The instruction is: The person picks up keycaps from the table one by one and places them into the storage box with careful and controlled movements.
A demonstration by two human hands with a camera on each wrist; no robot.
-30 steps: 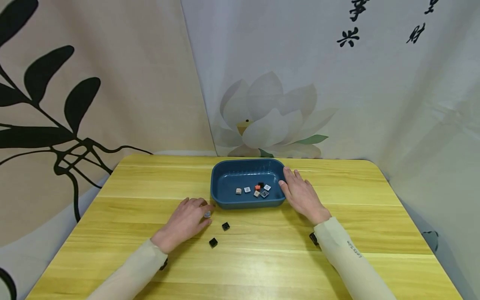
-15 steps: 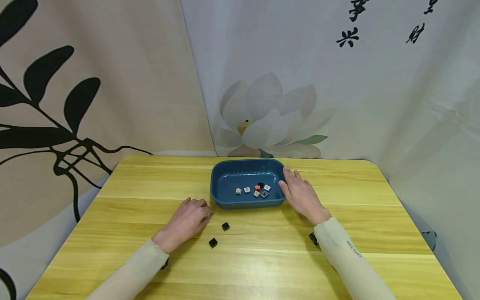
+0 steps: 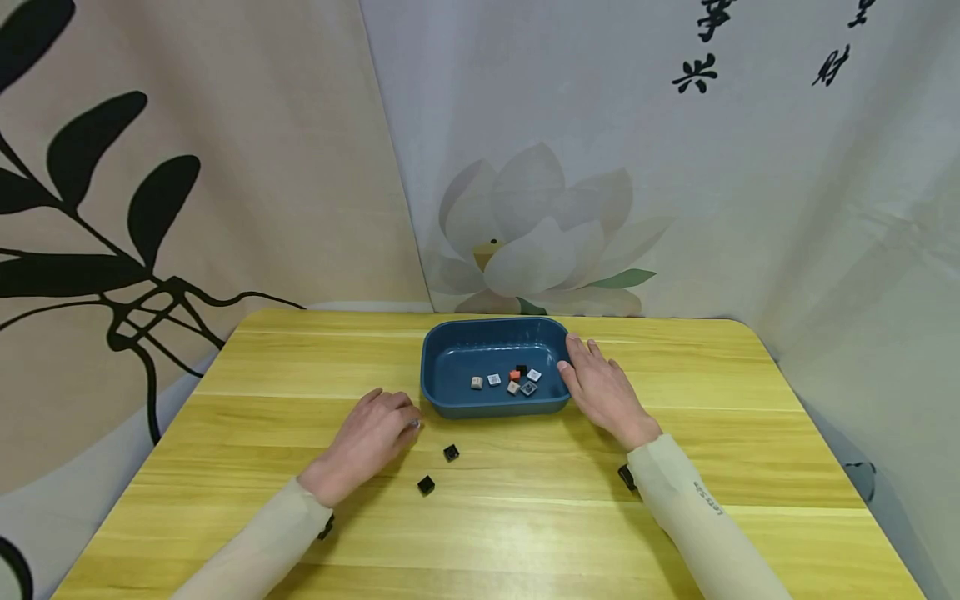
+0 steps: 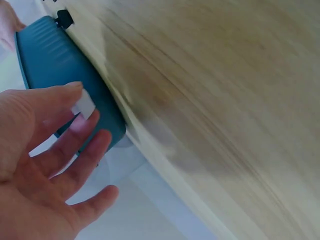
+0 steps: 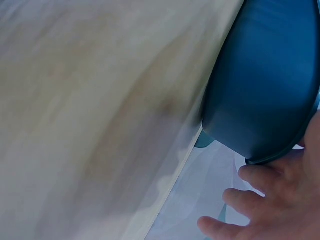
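My left hand [image 3: 372,435] is held over the table just left of a blue tray [image 3: 491,412]. Between its thumb and index finger it pinches a small white keycap [image 4: 85,104]; the other fingers are spread. In the head view the fingers mostly cover this keycap. My right hand [image 3: 606,392] rests against the tray's right end, thumb at the rim and fingers fairly straight. Two black keycaps lie on the wood in front of the tray: one nearer [image 3: 426,485], one farther [image 3: 451,452]. Inside the tray are several keycaps, among them a white one [image 3: 494,379] and an orange one [image 3: 514,376].
The light wooden table [image 3: 540,517] carries all of this. Its back edge runs just behind the tray, close to a hanging printed cloth [image 3: 322,167]. A black keycap [image 4: 64,19] shows beside the tray in the left wrist view.
My left hand has drawn slightly back and up to the left, and the pinched keycap has become more hidden behind its fingers. The right hand and tray have stayed put.
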